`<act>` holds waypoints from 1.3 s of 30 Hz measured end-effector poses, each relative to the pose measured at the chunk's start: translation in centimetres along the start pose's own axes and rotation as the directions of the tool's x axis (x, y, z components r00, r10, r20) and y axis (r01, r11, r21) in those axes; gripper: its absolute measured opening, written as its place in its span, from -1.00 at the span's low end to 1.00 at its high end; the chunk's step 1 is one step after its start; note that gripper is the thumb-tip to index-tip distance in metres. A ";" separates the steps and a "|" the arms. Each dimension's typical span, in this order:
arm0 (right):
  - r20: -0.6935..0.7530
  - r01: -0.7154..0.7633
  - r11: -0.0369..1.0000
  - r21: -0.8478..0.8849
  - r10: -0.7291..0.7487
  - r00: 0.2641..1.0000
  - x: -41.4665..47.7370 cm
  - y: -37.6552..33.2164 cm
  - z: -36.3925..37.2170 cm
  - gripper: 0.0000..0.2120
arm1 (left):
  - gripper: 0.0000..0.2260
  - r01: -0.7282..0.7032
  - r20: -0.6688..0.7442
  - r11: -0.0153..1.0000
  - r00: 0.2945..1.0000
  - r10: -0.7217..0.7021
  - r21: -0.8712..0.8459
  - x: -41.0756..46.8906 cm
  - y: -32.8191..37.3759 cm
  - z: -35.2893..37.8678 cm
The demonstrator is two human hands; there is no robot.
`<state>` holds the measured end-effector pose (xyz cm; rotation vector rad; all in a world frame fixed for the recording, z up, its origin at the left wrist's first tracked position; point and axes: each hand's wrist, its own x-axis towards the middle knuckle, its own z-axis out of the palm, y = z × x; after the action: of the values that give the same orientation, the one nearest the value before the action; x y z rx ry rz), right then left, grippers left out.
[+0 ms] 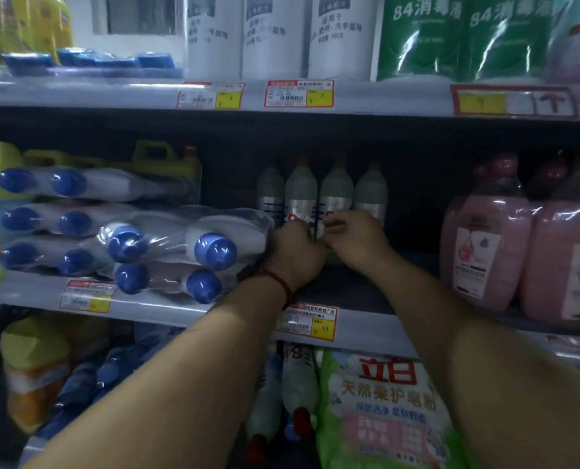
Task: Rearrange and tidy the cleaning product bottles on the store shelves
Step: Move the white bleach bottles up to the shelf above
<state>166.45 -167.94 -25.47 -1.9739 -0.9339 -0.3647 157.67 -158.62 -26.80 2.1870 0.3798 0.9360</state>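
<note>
- Centre of the frame, middle shelf (pixel 187 308): four grey bottles (pixel 319 194) with reddish caps stand upright in a row at the back, touching side by side.
- The left hand (pixel 295 252) reaches in from the lower left, a red cord (pixel 275 277) round its wrist; its fingers are curled at the foot of the second bottle from the left.
- The right hand (pixel 353 238) comes in from the lower right, just beside the left, fingers bent at the base of the two right-hand bottles.
- Both hands look closed on the bottles' lower parts, but blur and dim light hide the grip, so I cannot tell whether either is truly clamped.
- Left of centre: wrapped packs of white bottles with blue caps (pixel 214 250) lie on their sides, caps toward the camera, the nearest pack touching the left hand.
- Far left behind them: yellow-green jugs (pixel 161 160).
- Right edge: pink jugs (pixel 485 252) in clear wrap, well apart from the hands.
- Top shelf: white bottles (pixel 275 38) in the middle, green bags (pixel 451 38) at upper right.
- Bottom centre: a green and white bag (pixel 380 411) under the middle shelf.
- A price tag (pixel 307 323) sits on the shelf edge below the left wrist.
</note>
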 end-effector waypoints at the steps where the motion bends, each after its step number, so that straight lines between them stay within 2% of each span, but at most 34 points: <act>1: -0.008 0.031 0.999 -0.023 -0.031 0.999 -0.4 -0.1 -0.8 -0.72 | -0.75 -0.068 0.013 0.996 0.998 0.067 0.050 -0.9 0.8 -0.6; 4: -0.016 0.120 0.985 -0.121 -0.123 0.992 -2.9 -0.7 -3.5 -0.67 | -0.73 -0.239 0.065 0.961 0.970 0.232 0.138 -3.5 2.5 -2.5; 12: 0.114 0.205 0.938 -0.281 -0.180 0.977 -12.1 -4.7 -6.1 -0.54 | -0.50 -0.420 0.138 0.872 0.907 0.397 0.252 -13.2 1.7 -6.9; 17: 0.134 0.345 0.909 -0.233 -0.321 0.938 -17.8 -5.8 -4.5 -0.61 | -0.65 -0.480 0.143 0.821 0.877 0.459 0.310 -18.4 -1.9 -8.9; 21: 0.214 0.424 0.882 -0.205 -0.383 0.899 -21.4 -5.3 -1.7 -0.69 | -0.60 -0.383 0.175 0.819 0.924 0.341 0.427 -20.8 -6.5 -9.4; 25: 0.374 0.376 0.902 -0.214 -0.280 0.884 -22.4 -3.4 2.2 -0.54 | -0.49 -0.250 0.227 0.837 0.962 0.155 0.487 -21.7 -10.9 -8.8; 30: 0.428 0.338 0.913 -0.227 -0.219 0.877 -20.9 0.2 6.8 -0.44 | -0.36 -0.103 0.196 0.857 0.981 0.003 0.505 -20.3 -16.8 -6.5; 32: 0.454 0.312 0.917 -0.247 -0.175 0.874 -20.0 1.5 8.5 -0.39 | -0.38 -0.031 0.168 0.871 0.984 -0.059 0.490 -19.7 -18.4 -5.1; 36: 0.477 0.284 0.919 -0.273 -0.127 0.870 -18.0 3.6 11.1 -0.37 | -0.43 0.032 0.178 0.904 0.977 -0.119 0.426 -18.6 -20.1 -2.3; 39: 0.495 0.274 0.920 -0.279 -0.106 0.863 -16.8 4.8 12.7 -0.39 | -0.42 -0.017 0.185 0.913 0.981 -0.065 0.408 -18.1 -20.8 -0.9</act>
<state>157.35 -166.87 -45.05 -2.3505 -1.4715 -0.1599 144.66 -152.79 -50.41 2.6218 0.5459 0.6599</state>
